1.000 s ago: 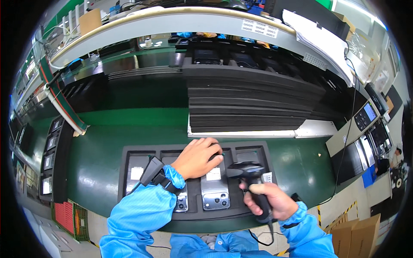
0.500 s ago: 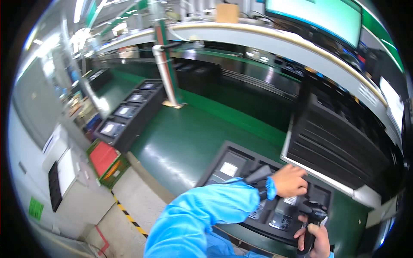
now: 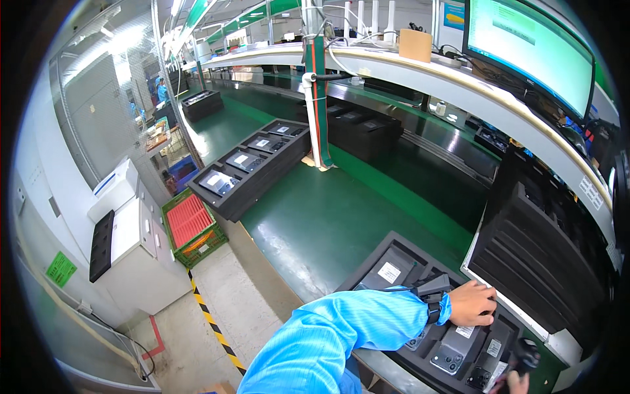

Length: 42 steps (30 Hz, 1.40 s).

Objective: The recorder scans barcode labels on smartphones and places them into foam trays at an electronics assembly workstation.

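Note:
A black foam tray (image 3: 394, 240) lies on the green bench before me, with several phones set in its slots. My left hand (image 3: 472, 303) is over the tray, its fingers curled down at the upper end of a dark phone (image 3: 449, 358) with a camera cluster and a white label. The fingertips are hidden, so what they grip cannot be made out. At the lower right, my right hand (image 3: 517, 383) is closed round a black handheld scanner (image 3: 526, 354), blurred and partly cut off. Another labelled phone (image 3: 390, 270) lies in the tray's far-left slot.
Stacked black trays (image 3: 525, 243) stand at the right, below a shelf with a monitor (image 3: 535, 49). A further tray of phones (image 3: 226, 200) sits by a white pipe (image 3: 312, 121). On the left floor are a green crate (image 3: 213, 244) and a white cabinet (image 3: 141, 262).
The scene has shifted right and down as my head turned. My right hand and the scanner have moved right and nearer relative to the tray. My left hand stays over the tray.

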Motion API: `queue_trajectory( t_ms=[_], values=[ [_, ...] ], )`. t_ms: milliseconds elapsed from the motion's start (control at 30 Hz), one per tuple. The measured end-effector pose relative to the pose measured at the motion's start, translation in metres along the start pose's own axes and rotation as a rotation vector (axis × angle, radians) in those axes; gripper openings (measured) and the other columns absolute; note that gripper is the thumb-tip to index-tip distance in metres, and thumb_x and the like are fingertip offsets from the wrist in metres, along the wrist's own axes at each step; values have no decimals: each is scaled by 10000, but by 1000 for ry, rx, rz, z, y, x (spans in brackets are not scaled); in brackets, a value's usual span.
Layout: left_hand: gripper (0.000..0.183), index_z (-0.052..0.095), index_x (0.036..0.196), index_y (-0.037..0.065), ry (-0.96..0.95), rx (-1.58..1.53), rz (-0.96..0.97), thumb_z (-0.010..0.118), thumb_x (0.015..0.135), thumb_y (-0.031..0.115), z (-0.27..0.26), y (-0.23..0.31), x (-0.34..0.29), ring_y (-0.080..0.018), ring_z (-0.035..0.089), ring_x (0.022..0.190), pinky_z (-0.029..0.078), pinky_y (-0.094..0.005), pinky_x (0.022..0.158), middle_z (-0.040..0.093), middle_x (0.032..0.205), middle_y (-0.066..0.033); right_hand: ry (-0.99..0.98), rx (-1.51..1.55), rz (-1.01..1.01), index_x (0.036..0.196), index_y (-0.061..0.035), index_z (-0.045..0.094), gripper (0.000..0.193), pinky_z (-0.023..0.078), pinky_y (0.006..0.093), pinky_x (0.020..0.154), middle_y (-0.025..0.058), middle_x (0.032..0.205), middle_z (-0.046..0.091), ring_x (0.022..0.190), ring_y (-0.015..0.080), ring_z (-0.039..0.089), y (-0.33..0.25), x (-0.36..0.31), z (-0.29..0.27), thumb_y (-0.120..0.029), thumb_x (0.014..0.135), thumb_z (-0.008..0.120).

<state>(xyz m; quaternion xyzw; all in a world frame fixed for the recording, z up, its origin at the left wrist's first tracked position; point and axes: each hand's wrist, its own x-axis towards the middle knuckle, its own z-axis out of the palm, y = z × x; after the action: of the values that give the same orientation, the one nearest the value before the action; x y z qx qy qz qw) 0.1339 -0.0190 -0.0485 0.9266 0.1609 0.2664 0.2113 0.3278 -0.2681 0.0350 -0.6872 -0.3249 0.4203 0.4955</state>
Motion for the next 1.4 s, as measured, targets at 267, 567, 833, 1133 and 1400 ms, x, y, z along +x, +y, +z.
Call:
queue_trajectory(
  t_ms=[267,567,833,1133,1400],
  values=[
    [286,600,874,39,213,-242,-8,663,887,317,-4,-3,10,-376,602,823,490,-459,723,605,871,-149,553,-158,21,1237,-67,630,329,429,260,472,-6,738,587,555,95,518,107,47,-124,-170,930,686],
    [168,522,911,48,79,-306,-84,656,879,145,-20,4,10,-336,640,1019,496,-395,883,654,1108,-161,883,-544,-509,1167,-17,657,351,510,380,915,152,1118,632,1005,271,639,87,41,-75,-82,834,747],
    [154,526,906,38,77,-329,-133,652,868,118,-25,10,8,-339,636,1066,486,-402,945,654,1140,-162,201,-1078,-632,1065,-74,743,259,461,483,1033,221,1328,574,1252,427,516,21,46,-4,-176,827,725],
    [162,523,934,49,53,-336,-117,652,889,135,-25,9,10,-328,626,1087,479,-394,957,644,1150,-149,-2,-1308,-398,845,11,763,241,458,589,1009,241,1390,504,1296,429,469,4,75,6,-192,853,634],
    [157,517,932,55,43,-304,-110,642,900,146,-27,8,9,-322,626,1093,482,-396,954,642,1155,-141,-19,-1036,-223,944,-78,785,181,342,517,1163,270,1482,479,1467,490,278,8,76,-7,-205,888,668]
  ],
)
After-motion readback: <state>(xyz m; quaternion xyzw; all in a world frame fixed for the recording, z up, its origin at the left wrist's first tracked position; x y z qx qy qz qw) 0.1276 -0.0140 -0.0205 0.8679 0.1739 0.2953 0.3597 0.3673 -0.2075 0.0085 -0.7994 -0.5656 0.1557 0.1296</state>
